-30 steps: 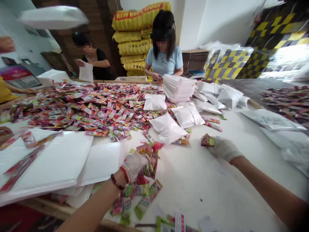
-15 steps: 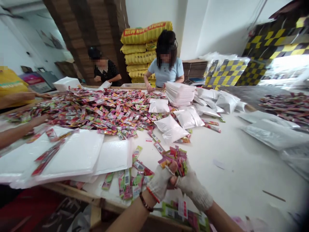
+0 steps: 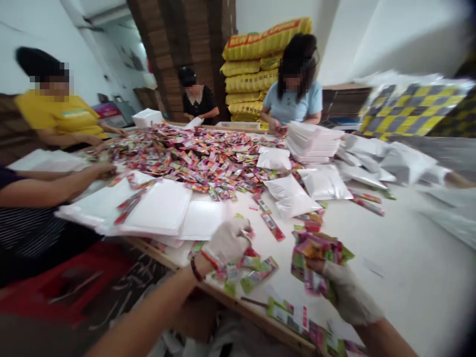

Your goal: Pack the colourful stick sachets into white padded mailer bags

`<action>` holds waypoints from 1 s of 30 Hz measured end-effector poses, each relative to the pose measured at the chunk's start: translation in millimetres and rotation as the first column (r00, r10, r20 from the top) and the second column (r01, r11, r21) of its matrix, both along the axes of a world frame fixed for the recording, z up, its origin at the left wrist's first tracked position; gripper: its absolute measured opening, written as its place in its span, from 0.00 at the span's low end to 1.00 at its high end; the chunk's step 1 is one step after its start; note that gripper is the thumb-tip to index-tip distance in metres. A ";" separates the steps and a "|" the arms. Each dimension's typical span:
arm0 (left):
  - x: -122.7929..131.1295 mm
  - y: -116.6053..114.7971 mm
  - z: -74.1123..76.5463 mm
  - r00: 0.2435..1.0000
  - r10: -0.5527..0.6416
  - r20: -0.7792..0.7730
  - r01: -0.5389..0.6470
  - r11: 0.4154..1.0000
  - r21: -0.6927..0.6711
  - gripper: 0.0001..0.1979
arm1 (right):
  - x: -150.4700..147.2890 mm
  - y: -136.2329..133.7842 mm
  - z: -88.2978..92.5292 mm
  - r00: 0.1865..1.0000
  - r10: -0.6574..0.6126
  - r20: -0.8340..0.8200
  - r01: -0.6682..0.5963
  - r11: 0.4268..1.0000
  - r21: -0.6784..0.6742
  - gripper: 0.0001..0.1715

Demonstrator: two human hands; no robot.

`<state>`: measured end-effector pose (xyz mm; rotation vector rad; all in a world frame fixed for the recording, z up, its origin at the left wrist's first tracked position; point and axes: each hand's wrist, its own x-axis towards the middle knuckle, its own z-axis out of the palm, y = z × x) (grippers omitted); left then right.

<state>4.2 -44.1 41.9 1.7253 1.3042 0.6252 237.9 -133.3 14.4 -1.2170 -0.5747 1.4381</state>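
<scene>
My right hand (image 3: 340, 277), in a pale glove with bare fingertips, grips a thick bunch of snack packets (image 3: 320, 250) above the white tabletop. The packets are small, shiny sachets in pink, green and orange. My left hand (image 3: 228, 241), gloved alike, is low over loose packets (image 3: 258, 275) near the table's front edge. Its fingers curve down with the thumb a little apart; slight blur hides exactly what the fingertips touch. More packets (image 3: 290, 317) lie at the edge below my right hand, beside a small label with a red mark.
A large heap of packets (image 3: 208, 153) covers the far middle. White padded mailers (image 3: 156, 208) lie left; filled pouches (image 3: 292, 196) and a mailer stack (image 3: 312, 141) stand right of the heap. Co-workers surround the table, including one in yellow (image 3: 70, 116). A red stool (image 3: 74, 277) is below.
My hands were together around the bunch; now they are apart. My left hand has moved left to the loose packets, while my right keeps the bunch. The view has turned left.
</scene>
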 end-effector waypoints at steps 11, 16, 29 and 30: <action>-95.3 41.0 -22.4 0.475 0.006 -0.880 0.224 0.966 0.128 0.17 | 11.4 2.6 -23.9 0.995 0.079 0.062 -0.074 0.995 -0.070 0.15; -73.6 62.9 -21.4 0.527 0.109 -0.843 0.061 0.984 0.165 0.18 | 18.4 -0.6 -21.6 0.997 0.049 0.061 -0.046 0.998 -0.045 0.17; 35.6 31.7 11.6 0.645 0.230 -0.729 0.061 0.935 0.350 0.19 | 32.0 -2.6 -18.0 1.000 -0.014 0.025 0.011 0.992 0.127 0.24; 48.9 15.8 7.4 0.719 0.151 -0.679 0.115 0.937 0.331 0.19 | 35.5 -3.3 -15.7 0.997 -0.034 0.076 0.023 0.990 0.138 0.24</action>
